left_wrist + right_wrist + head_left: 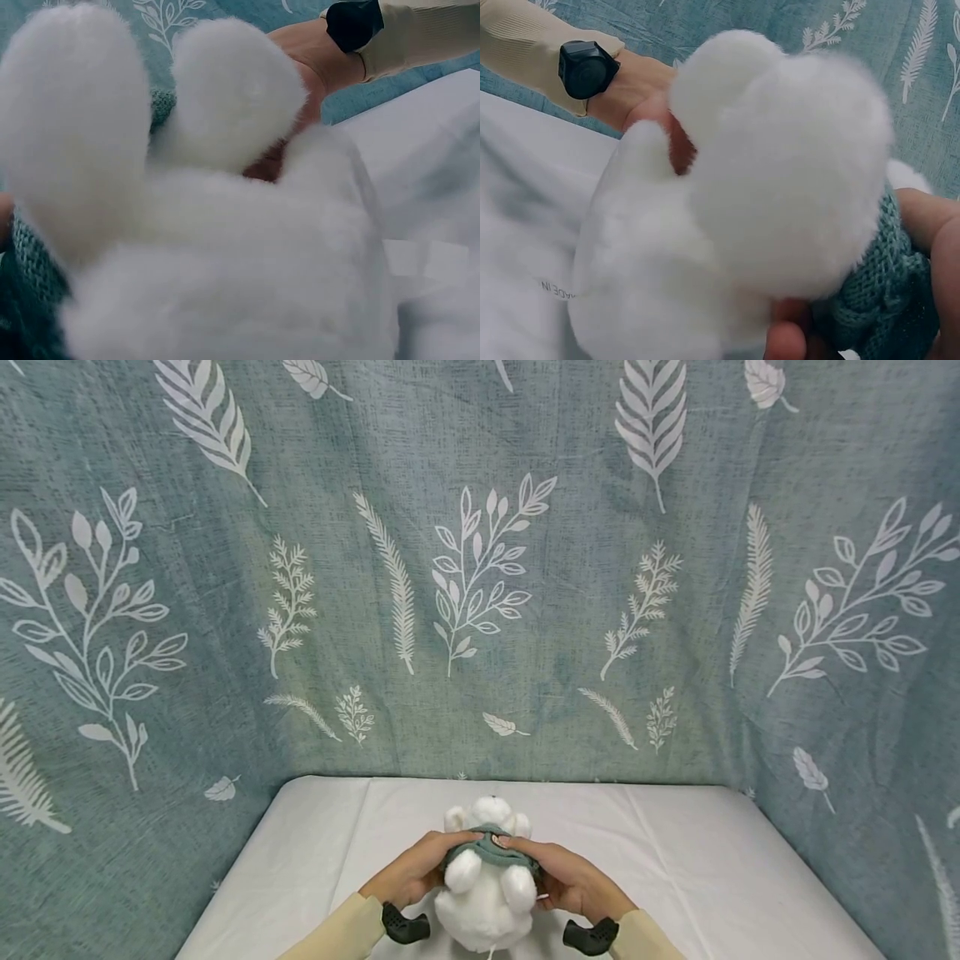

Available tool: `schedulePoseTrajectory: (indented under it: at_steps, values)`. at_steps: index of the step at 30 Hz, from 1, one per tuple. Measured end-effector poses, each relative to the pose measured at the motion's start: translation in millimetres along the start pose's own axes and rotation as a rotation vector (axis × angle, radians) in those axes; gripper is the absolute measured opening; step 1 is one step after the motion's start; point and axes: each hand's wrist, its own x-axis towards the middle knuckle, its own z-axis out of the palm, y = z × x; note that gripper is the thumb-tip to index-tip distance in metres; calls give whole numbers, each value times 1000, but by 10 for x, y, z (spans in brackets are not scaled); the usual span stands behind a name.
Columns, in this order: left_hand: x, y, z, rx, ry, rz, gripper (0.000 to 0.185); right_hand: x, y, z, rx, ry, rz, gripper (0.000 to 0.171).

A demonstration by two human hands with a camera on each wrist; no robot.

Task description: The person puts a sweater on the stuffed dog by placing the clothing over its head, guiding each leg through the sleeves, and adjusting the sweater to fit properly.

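Plush bear [486,893], white and fluffy, low centre of the head frame, near edge of the white table [675,860]. A teal knitted garment [491,853] is bunched around its middle. Left hand [411,868] and right hand [572,878] flank it, fingers curled onto the knit from either side, clamped on the garment and the body beneath.

Judged: light, soft, squashes under pressure; fur likely slippery, knit stretchy and grippier. Best hold is the torso or the garment hem, not the limbs.

Left wrist view: fills with two rounded paws and fur [225,247], knit edge at lower left [30,262], opposite hand at top. Right wrist view alone shows cable stitches [885,300] close up and a sewn tag's lettering [559,291]. Only the head view shows the leaf-print backdrop [480,568] and whole layout.
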Motion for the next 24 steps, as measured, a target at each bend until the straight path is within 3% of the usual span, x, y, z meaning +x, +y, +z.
schedulePoseTrajectory:
  at_steps: [11, 24]
  values:
    - [88, -117, -31, -144, -47, -39, 69, 111, 52, 7, -4, 25, 39, 72]
    - [110, -195, -32, -161, -76, -86, 62, 180, 114, 10, 28, 33, 72, 69]
